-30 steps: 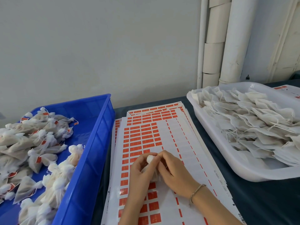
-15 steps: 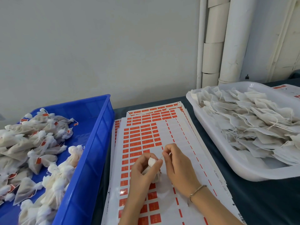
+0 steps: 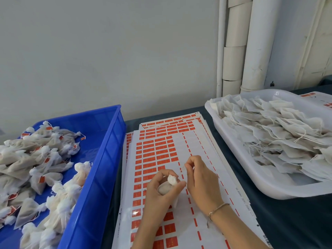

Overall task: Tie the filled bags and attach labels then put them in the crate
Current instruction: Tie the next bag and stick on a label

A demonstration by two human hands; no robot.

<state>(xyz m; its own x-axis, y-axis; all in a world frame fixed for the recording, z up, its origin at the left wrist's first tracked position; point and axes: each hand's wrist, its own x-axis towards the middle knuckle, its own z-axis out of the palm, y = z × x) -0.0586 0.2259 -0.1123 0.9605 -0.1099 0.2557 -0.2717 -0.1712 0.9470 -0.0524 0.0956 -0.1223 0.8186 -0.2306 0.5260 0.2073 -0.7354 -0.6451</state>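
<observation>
A small white mesh bag point(image 3: 168, 186), its top gathered into a puffy tuft, sits cupped in the left hand point(image 3: 158, 192) above sheets of red labels point(image 3: 161, 151) on the tabletop point(image 3: 287, 221), while the right hand point(image 3: 201, 180) pinches a thin pale string point(image 3: 183, 168) just beside it. Tied, labelled bags point(image 3: 36, 159) fill the blue crate point(image 3: 107, 141) at left.

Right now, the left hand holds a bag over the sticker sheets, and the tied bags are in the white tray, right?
Nearly. The head view shows the tied bags in the blue crate; the white tray holds untied ones. The rest is right.
</observation>
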